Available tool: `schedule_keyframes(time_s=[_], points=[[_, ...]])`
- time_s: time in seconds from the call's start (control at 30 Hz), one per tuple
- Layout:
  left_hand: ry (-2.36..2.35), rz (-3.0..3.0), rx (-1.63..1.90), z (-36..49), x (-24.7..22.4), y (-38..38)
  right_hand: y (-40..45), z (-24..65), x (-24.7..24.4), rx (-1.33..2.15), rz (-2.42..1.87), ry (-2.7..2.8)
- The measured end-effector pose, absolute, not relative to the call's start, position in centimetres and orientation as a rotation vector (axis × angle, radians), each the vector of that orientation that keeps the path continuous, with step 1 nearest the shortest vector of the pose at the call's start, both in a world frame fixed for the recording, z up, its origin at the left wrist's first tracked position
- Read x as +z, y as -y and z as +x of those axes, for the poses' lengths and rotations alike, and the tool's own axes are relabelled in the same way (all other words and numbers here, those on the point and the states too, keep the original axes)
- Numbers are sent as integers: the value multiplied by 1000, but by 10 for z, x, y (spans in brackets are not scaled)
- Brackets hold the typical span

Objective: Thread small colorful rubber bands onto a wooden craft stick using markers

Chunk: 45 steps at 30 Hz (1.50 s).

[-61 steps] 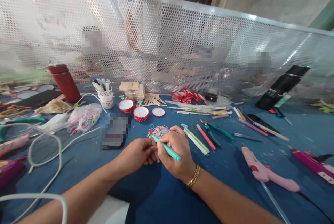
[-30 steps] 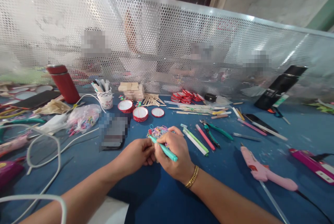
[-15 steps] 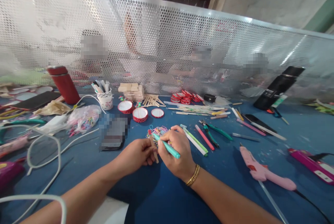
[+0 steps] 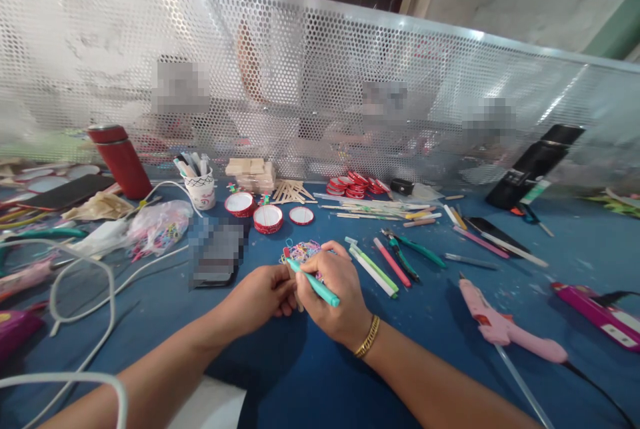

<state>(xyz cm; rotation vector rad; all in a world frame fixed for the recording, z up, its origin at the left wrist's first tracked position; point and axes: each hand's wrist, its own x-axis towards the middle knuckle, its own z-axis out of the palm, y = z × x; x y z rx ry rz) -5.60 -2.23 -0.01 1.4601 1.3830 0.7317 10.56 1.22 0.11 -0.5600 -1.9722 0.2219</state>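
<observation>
My left hand [image 4: 270, 290] is closed on a flat wooden craft stick, whose red tip [image 4: 287, 253] shows above the fingers. Most of the stick is hidden by both hands. In my right hand [image 4: 337, 289], a turquoise marker pen [image 4: 320, 289] is held like a pencil. The marker's tip points at the upper part of the stick, just below the red end; whether it touches I cannot tell. Just beyond the hands lies a pile of small coloured rubber bands [image 4: 306, 250]. A gold bracelet [image 4: 368, 337] circles my right wrist.
Several markers [image 4: 376, 270] and green-handled pliers [image 4: 403, 259] lie to the right, with a pink glue gun [image 4: 500, 325] farther out. A phone [image 4: 219, 255], white cable [image 4: 114, 302] and pen cup [image 4: 201, 190] stand left. Red-rimmed discs [image 4: 269, 217] sit ahead, before a perforated metal screen [image 4: 300, 82].
My right hand has moved slightly left with the marker, bringing its tip closer to the stick. My left hand stays almost in place, still holding the stick.
</observation>
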Motion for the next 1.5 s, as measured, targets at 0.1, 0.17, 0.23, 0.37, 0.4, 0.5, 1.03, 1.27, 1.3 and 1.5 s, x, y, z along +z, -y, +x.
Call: schedule_keyframes(time_s=[0.1,0.17,0.23,0.37,0.4,0.5,1.03,1.27,1.3,1.5], points=[[-1382,1461,728,-56,0,22,-12,105,1,221,-559,1982],[-1380,1463,736,-56,-1,21,-12,105,1,210,-565,1978],[-1372,1461,740,-57,-2,21,-13,106,1,195,-582,1966],[-1381,1453,725,-56,0,22,-15,107,2,182,-637,1950],[-1388,1454,720,-56,1,22,-15,107,2,183,-645,1949],[-1390,1454,729,-55,2,23,-13,107,3,192,-628,1947],[-1389,1462,740,-57,-1,22,-12,106,1,199,-613,1975],[-1386,1445,719,-57,-2,20,-14,108,6,163,-732,1984],[-1384,1440,715,-57,-2,19,-14,108,6,165,-730,1996],[-1390,1413,698,-57,-3,16,-30,116,9,100,-886,2107]])
